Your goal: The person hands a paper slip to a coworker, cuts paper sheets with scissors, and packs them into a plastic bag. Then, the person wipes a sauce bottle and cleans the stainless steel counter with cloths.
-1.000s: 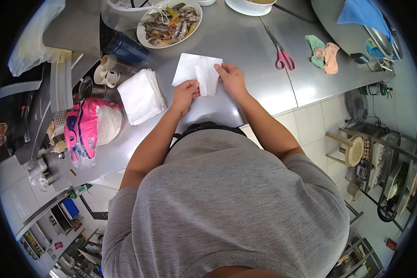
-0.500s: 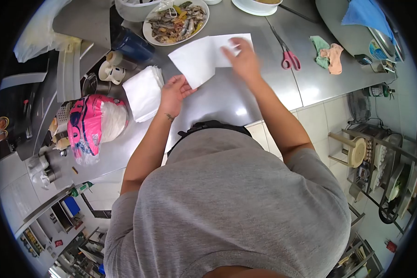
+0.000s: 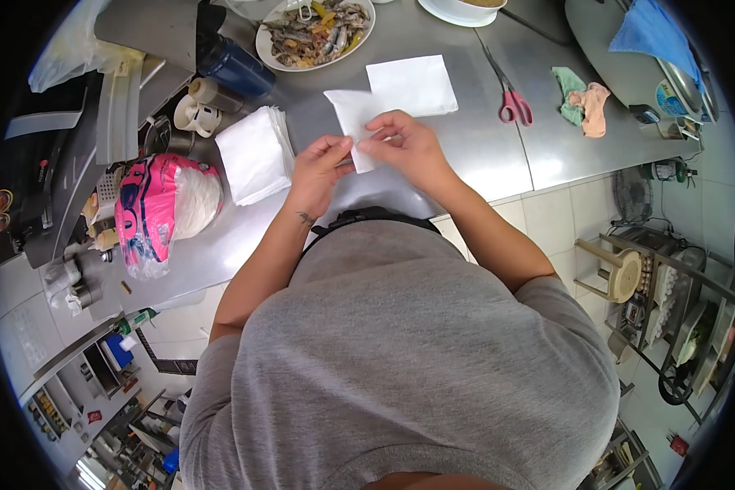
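Observation:
Between my two hands is a white napkin (image 3: 357, 114), held upright and partly folded above the steel counter. My left hand (image 3: 322, 163) pinches its lower left edge between thumb and fingers. My right hand (image 3: 406, 145) has its thumb and fingers closed on the right side of the same napkin. Behind my right hand a flat white napkin (image 3: 413, 84) lies on the counter, apart from the held one. A stack of white napkins (image 3: 254, 155) sits to the left of my left hand.
A plate of fish (image 3: 314, 34) stands at the back, beside a dark blue bottle (image 3: 235, 67). Pink-handled scissors (image 3: 514, 107) and green and orange cloths (image 3: 594, 109) lie right. A pink plastic package (image 3: 149, 204) is at the left, on the steel counter (image 3: 474, 155).
The flat napkin now lies released on the counter. My right hand has come back left and down to the other napkin, which is now narrower between both hands.

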`<state>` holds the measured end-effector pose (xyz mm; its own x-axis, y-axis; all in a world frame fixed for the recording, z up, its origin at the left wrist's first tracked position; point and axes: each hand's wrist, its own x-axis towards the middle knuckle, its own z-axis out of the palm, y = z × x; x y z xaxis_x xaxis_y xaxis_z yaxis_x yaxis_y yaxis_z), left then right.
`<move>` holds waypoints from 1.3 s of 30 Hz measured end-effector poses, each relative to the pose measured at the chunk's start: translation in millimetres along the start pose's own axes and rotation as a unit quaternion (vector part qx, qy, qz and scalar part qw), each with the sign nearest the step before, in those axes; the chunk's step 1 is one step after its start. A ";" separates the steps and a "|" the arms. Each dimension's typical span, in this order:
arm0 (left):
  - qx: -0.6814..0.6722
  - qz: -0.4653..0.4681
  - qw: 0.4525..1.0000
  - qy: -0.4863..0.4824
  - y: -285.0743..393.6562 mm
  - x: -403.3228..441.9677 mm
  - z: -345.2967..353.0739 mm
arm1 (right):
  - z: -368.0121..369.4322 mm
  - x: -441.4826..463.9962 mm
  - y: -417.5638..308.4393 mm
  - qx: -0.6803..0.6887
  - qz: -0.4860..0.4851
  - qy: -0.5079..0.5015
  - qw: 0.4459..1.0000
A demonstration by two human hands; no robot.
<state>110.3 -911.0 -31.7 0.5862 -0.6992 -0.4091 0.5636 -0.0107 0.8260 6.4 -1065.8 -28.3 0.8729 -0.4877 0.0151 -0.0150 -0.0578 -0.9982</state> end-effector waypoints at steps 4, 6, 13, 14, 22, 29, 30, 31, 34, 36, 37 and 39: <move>-0.013 0.007 0.999 -0.035 3.7 2.7 6.9 | 3.7 -1.3 -10.1 0.009 0.060 -0.024 0.998; -0.029 0.012 0.999 -0.044 5.6 2.3 6.1 | -0.4 0.7 -9.5 0.042 0.084 -0.015 0.995; -0.054 -0.004 0.998 -0.034 12.5 -4.9 17.8 | -1.2 -8.5 -11.7 0.078 0.062 -0.006 0.995; -0.063 -0.017 0.997 -0.036 11.0 -3.1 18.1 | 1.4 -10.3 -9.5 0.090 0.066 -0.016 0.994; -0.146 -0.107 0.981 -0.072 7.0 -7.3 24.8 | 9.8 -18.0 9.3 0.130 0.120 -0.021 0.984; -0.095 -0.087 0.991 -0.036 3.6 -5.2 26.7 | 2.6 -19.1 6.6 0.194 0.167 -0.002 0.967; -0.080 -0.083 0.993 -0.023 2.2 -4.4 25.8 | 1.2 -19.0 9.3 0.202 0.173 -0.008 0.964; -0.074 -0.084 0.994 -0.014 0.8 -3.9 24.4 | -0.5 -18.6 14.1 0.209 0.179 -0.014 0.961; -0.049 -0.078 0.996 0.012 -5.5 -1.7 14.2 | -3.3 -22.0 13.7 0.262 0.187 0.011 0.947; -0.022 -0.066 0.997 0.029 -7.7 0.6 7.9 | -7.0 -24.3 14.3 0.293 0.179 0.022 0.939; -0.005 -0.051 0.998 0.042 -8.7 1.0 5.6 | -11.1 -25.2 16.6 0.300 0.170 0.019 0.938; 0.030 -0.022 0.997 0.067 -1.6 -1.8 10.1 | -17.1 -27.5 17.8 0.310 0.149 0.005 0.939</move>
<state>102.4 -917.0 -28.4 0.6365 -0.5953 -0.4903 0.5566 -0.0854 0.8264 -26.2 -1068.3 -45.6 0.8702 -0.4097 -0.2736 0.0311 0.5999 -0.7994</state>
